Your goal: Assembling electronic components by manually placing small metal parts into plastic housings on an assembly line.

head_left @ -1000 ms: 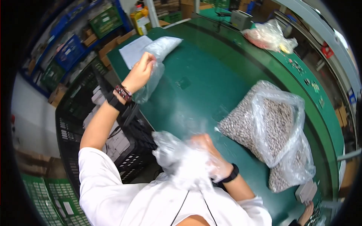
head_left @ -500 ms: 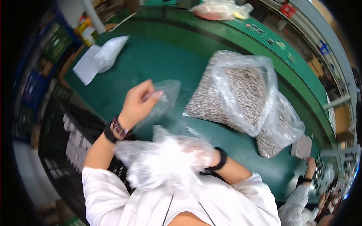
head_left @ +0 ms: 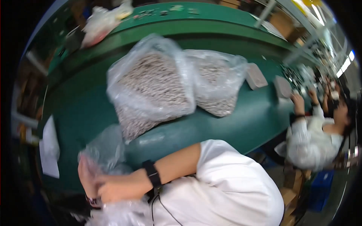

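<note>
A thin, see-through bag point(head_left: 107, 148) is up at the near left part of the table point(head_left: 211, 132), just in front of a big bag of small bits point(head_left: 151, 84). The left hand point(head_left: 88, 175) pinches its edge. The right hand point(head_left: 118, 188) is curled and pressed close to the left one — it is blurry, so I cannot tell if it grips anything.

The table is green, smooth and a bit shiny. The small bits are grey-brown, and their soft, clear bag gapes wide. A smaller bag of bits point(head_left: 217, 84) leans against its right side. A crumply clear plastic bundle point(head_left: 122, 214) sits below the hands. The right arm reaches across the body, bent at the elbow, with a black band point(head_left: 152, 174) on the wrist.

Far left lie a puffy white bag point(head_left: 51, 135) and a flat white paper point(head_left: 49, 164). Behind the table runs a green ledge point(head_left: 222, 17) with a lumpy bag point(head_left: 101, 24). At the right, another person's hand point(head_left: 298, 102) is by a pale box point(head_left: 283, 86).
</note>
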`<action>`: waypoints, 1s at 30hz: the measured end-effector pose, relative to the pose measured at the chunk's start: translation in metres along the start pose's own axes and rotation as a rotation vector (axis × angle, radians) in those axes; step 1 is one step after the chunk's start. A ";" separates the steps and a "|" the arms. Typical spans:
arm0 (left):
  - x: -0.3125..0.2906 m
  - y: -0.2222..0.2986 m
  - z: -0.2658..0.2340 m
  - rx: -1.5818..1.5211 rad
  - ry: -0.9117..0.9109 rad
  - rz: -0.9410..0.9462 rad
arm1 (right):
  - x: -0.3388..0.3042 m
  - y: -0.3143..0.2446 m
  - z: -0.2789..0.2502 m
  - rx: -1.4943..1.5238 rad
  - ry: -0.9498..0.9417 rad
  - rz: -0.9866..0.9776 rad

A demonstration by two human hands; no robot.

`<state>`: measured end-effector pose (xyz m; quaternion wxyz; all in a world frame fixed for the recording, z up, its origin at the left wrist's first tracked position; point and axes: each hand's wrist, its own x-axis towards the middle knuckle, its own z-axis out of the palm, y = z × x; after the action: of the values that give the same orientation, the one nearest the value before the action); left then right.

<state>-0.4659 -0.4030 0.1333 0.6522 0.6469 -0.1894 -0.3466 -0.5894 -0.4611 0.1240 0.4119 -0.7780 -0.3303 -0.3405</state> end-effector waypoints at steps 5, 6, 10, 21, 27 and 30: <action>-0.001 0.006 -0.003 -0.068 -0.286 -0.078 | -0.029 0.006 -0.025 -0.324 0.023 0.498; -0.008 0.017 0.007 -0.019 -0.226 -0.081 | -0.026 0.005 -0.040 -0.362 -0.126 0.630; 0.001 0.011 -0.012 -0.089 -0.405 -0.141 | -0.039 0.008 -0.050 -0.017 0.089 0.709; -0.028 0.028 0.014 0.849 -0.511 0.954 | -0.026 0.017 -0.050 -0.233 0.216 0.793; -0.020 0.035 0.017 0.759 -0.440 0.929 | -0.001 0.012 -0.049 0.785 0.946 0.811; -0.029 0.037 0.019 0.844 -0.462 0.911 | -0.011 0.007 -0.055 0.705 0.808 0.841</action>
<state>-0.4912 -0.3995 0.1767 0.3666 0.6113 -0.6986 -0.0619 -0.6047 -0.5145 0.1359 0.8292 -0.4711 0.0888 -0.2874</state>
